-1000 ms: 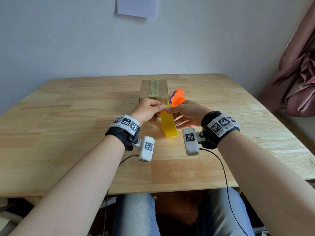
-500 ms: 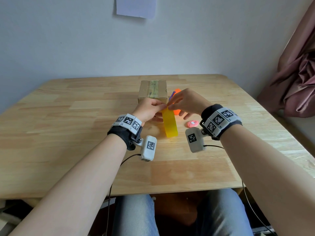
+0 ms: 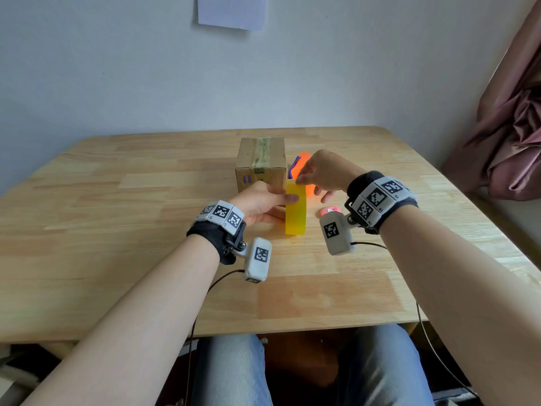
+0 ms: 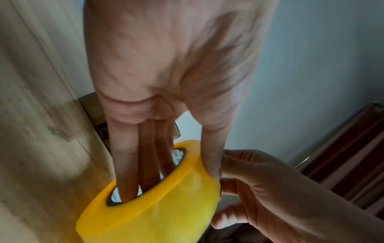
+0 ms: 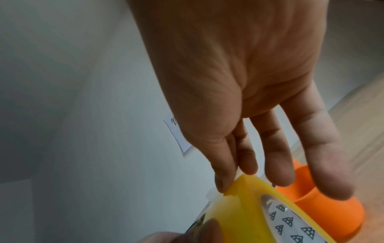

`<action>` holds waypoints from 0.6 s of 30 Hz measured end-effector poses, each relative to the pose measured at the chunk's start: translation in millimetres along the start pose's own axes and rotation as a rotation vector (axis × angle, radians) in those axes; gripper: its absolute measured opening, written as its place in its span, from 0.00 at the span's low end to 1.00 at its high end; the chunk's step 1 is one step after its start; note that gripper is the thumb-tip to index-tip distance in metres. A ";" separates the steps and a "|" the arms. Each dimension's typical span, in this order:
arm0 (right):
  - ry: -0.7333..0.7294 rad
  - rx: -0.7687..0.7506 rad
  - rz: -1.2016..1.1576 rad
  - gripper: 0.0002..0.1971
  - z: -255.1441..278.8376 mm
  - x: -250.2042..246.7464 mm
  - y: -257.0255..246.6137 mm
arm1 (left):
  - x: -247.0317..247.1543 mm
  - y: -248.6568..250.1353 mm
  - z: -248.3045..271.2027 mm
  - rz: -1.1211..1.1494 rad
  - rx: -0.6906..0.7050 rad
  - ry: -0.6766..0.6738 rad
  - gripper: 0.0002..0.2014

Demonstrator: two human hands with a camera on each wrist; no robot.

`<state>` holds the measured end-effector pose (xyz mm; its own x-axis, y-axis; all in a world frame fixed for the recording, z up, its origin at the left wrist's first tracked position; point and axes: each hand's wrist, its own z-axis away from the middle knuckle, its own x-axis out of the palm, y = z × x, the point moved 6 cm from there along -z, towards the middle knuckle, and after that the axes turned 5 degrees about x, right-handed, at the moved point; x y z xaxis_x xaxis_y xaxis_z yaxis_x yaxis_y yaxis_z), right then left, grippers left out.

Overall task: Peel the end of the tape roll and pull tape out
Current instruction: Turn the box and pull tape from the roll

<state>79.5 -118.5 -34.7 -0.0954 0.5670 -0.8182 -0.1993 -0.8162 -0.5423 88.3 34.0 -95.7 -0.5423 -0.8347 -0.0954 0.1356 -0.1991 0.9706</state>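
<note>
A yellow tape roll [image 3: 295, 212] stands on its edge on the wooden table [image 3: 117, 230]. My left hand [image 3: 278, 200] grips it from the left. In the left wrist view its fingers [image 4: 126, 172] reach into the core while the thumb [image 4: 212, 156] presses the outer face of the tape roll [image 4: 166, 213]. My right hand [image 3: 300, 180] comes from the right and pinches the top of the roll between thumb and forefinger. In the right wrist view that right hand [image 5: 234, 174] nips the tape roll [image 5: 249, 205] at its rim, where a thin pale flap seems lifted.
A taped cardboard box [image 3: 261, 162] stands just behind the roll. An orange object [image 3: 304, 165] with a purple part sits next to it. A small pink disc [image 3: 329, 211] lies right of the roll. A pink curtain [image 3: 512, 136] hangs past the table's right edge.
The roll went from tilted between both hands to standing upright. My right hand rose to pinch its top, uncovering the pink disc. My left thumb slid down the roll's face.
</note>
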 end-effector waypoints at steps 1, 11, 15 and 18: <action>0.000 0.021 0.025 0.15 -0.3 -0.3 0.3 | 1.0 -0.1 -0.9 -0.005 0.005 0.008 0.18; 0.090 0.024 0.022 0.12 8.1 -13.5 0.7 | 4.8 2.9 -7.2 0.010 -0.005 0.036 0.21; 0.095 0.023 -0.122 0.25 12.7 -11.6 5.3 | 3.1 2.4 -7.7 0.009 -0.008 0.039 0.21; 0.070 0.032 -0.093 0.16 12.2 -8.9 6.6 | 1.3 2.1 -7.4 0.015 -0.003 0.055 0.20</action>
<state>67.1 -127.6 -28.6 -0.0073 0.6299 -0.7767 -0.2352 -0.7560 -0.6109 94.0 28.7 -95.5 -0.4935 -0.8648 -0.0926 0.1464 -0.1875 0.9713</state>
